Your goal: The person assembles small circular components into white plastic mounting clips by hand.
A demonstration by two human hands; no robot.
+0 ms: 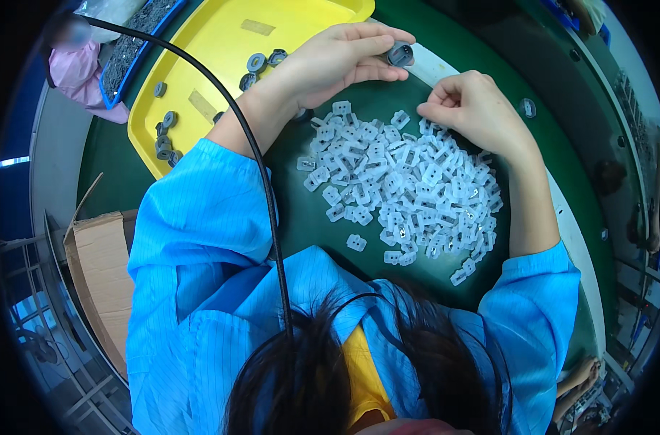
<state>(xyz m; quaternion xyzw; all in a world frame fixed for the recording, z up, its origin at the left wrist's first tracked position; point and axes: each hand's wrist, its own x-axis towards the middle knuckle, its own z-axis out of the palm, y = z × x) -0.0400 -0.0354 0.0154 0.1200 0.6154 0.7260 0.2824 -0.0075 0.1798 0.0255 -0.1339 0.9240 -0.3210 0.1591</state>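
My left hand (337,61) is raised over the green table (301,217) and grips a small round grey part (400,54) between fingertips and thumb. My right hand (475,109) rests at the far edge of a pile of small white plastic clips (410,185), its fingers curled and pinched together on the pile; I cannot tell if a clip is between them. The clips lie spread across the green surface between my two blue-sleeved forearms.
A yellow tray (214,43) with several round grey parts (261,61) lies at the far left. A blue bin (130,47) of dark parts stands beyond it, beside a person in pink (83,69). A cardboard box (101,275) sits at the left. A black cable (261,174) crosses my left arm.
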